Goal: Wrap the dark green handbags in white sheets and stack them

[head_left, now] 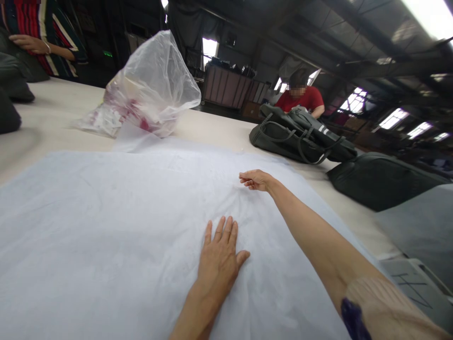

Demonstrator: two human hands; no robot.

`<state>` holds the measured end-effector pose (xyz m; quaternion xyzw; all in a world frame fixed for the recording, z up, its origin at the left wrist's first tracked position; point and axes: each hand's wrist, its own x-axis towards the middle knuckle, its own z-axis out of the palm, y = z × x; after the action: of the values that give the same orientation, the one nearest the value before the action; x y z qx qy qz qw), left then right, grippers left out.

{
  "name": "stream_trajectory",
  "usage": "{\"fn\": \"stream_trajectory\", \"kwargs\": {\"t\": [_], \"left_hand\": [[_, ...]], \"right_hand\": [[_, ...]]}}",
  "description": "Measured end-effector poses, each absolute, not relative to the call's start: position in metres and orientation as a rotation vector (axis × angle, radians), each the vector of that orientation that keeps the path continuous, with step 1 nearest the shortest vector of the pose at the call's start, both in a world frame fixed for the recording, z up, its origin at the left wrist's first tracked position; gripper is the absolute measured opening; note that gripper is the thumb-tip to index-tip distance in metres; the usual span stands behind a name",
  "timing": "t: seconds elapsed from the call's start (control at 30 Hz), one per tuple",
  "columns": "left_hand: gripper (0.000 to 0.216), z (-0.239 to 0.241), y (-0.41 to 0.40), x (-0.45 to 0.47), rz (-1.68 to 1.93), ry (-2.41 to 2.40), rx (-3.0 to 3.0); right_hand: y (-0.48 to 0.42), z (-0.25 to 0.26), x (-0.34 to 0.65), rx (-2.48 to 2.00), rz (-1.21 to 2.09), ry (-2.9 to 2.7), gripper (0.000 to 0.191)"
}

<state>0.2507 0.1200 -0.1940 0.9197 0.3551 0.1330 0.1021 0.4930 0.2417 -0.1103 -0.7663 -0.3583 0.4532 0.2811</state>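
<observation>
Table (53,118) bears sheet (106,226); left grip (219,257) flat atop, right grip (255,180) pinching.

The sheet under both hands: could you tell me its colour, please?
Plain white with a faint bluish tint; the head view shows the sheet best.

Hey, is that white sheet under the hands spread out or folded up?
Spread out. The sheet lies open across the table, lightly wrinkled; the left hand presses flat on it, the right hand curls at it.

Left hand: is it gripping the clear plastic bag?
No, the left hand lies flat and open on the white sheet, while the plastic bag sits apart, well beyond it.
</observation>
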Motion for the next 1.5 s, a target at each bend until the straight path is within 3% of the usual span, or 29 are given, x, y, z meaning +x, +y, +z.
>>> {"fn": "stream_trajectory", "kwargs": {"t": [0.13,0.27,0.37,0.5,0.6,0.73,0.87,1.0,1.1,1.3,1.43,1.5], "left_hand": [[0.062,-0.193,0.120,0.250,0.395,1.055,2.724],[0.063,-0.191,0.120,0.249,0.378,1.045,2.714],[0.065,-0.192,0.120,0.250,0.383,1.038,2.712],[0.066,-0.195,0.120,0.250,0.388,1.047,2.725],[0.066,-0.193,0.120,0.250,0.373,1.042,2.734],[0.062,-0.186,0.122,0.250,0.373,1.021,2.675],[0.064,-0.178,0.134,0.244,0.368,0.969,2.447],[0.066,-0.165,0.153,0.232,0.417,0.897,2.117],[0.066,-0.146,0.160,0.230,0.389,0.948,2.037],[0.059,-0.063,0.131,0.233,0.383,1.072,2.158],[0.052,-0.021,0.051,0.183,0.486,0.918,2.338],[0.054,-0.028,-0.013,0.137,0.493,0.803,2.478]], "right_hand": [[0.238,-0.117,0.483,-1.977,1.348,-0.876,0.023],[0.249,-0.111,0.478,-2.026,1.179,-0.837,0.032],[0.259,-0.115,0.464,-1.982,0.833,-1.010,0.049],[0.264,-0.153,0.439,-1.993,0.291,-1.641,0.058],[0.266,-0.172,0.438,-2.035,0.392,-1.686,0.072],[0.246,-0.148,0.451,-1.815,0.491,-1.326,0.080],[0.141,-0.107,0.440,-1.610,0.500,-1.260,0.062],[-0.031,-0.078,0.413,-1.752,0.566,-1.585,0.025],[-0.154,-0.062,0.393,-1.819,0.598,-1.714,0.013],[-0.314,-0.036,0.334,-2.003,0.654,-1.561,0.016],[-0.377,-0.043,0.307,-1.980,0.567,-1.756,0.005],[-0.403,-0.060,0.304,-2.043,0.507,-1.809,0.027]]}}
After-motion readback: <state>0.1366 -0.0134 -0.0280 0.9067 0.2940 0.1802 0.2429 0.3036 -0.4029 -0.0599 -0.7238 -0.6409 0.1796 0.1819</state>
